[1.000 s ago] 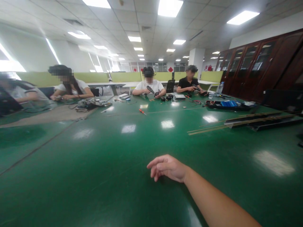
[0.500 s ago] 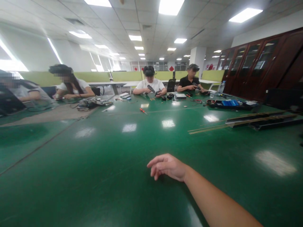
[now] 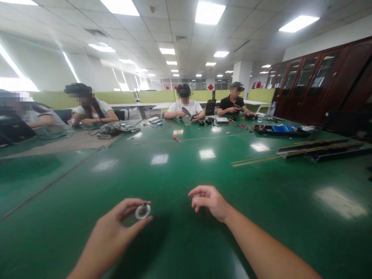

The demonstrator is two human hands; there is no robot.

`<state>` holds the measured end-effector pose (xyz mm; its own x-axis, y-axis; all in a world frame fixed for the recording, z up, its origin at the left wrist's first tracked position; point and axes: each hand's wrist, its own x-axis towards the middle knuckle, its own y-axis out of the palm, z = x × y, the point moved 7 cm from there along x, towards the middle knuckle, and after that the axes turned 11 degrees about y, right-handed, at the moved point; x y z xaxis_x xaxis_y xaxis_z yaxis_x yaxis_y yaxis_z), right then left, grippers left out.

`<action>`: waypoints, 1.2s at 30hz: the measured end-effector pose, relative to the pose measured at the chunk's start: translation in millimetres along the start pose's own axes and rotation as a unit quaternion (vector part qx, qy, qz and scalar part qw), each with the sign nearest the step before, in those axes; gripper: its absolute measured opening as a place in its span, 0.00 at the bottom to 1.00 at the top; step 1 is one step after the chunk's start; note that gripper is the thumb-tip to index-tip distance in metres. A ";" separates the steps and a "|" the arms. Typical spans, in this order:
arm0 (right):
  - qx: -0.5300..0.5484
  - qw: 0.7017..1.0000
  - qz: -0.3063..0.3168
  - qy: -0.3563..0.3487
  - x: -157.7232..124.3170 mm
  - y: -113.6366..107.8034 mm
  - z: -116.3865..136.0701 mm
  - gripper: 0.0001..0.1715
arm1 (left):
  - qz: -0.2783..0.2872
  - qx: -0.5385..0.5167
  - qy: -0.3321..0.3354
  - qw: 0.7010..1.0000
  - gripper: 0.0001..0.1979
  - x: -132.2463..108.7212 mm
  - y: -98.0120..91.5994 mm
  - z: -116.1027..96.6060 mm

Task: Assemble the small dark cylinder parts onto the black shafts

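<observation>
Between the thumb and fingers of my left hand (image 3: 122,221) is a small round piece (image 3: 142,211) with a clear or whitish rim and a dark centre; its exact kind is too small to tell. That hand is held above the green table (image 3: 174,252), at the lower left of the middle. My right hand (image 3: 209,202) hovers over the table to the right, apart from the piece. Its fingers are loosely bent and spread, and nothing shows in them.
Farther off lies an orange-red screwdriver (image 3: 176,138). Thin brass-coloured rods (image 3: 255,159) rest across dark trays (image 3: 325,151) at the right. Behind them is a black tray (image 3: 279,130) with blue items. Several people sit along the far side, near electronic parts (image 3: 113,130).
My left hand has come into view from the lower left, holding the small round piece. My right hand has shifted slightly right and its fingers look a little more curled.
</observation>
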<state>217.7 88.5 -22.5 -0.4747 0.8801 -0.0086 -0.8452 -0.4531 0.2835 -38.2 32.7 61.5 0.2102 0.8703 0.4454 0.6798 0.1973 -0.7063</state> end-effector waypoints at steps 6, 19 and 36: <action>-0.198 0.976 -0.081 -0.036 -4.2 -1.1 1.7 0.31 | 0.074 -0.040 0.126 0.988 0.13 33.7 86.0 -37.5; -0.341 0.930 -0.132 -0.039 -0.5 7.9 -2.1 0.34 | 0.068 -0.074 0.105 0.989 0.14 28.9 101.2 -13.4; -0.348 0.927 -0.138 -0.028 -8.5 17.4 1.4 0.16 | 0.101 -0.142 0.053 0.983 0.10 25.4 108.0 -10.8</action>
<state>207.4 73.3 -16.2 -0.2199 0.9733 0.0662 -0.8957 -0.1746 -0.4088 48.1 71.2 2.5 0.4232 0.8234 0.3780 0.7823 -0.1217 -0.6108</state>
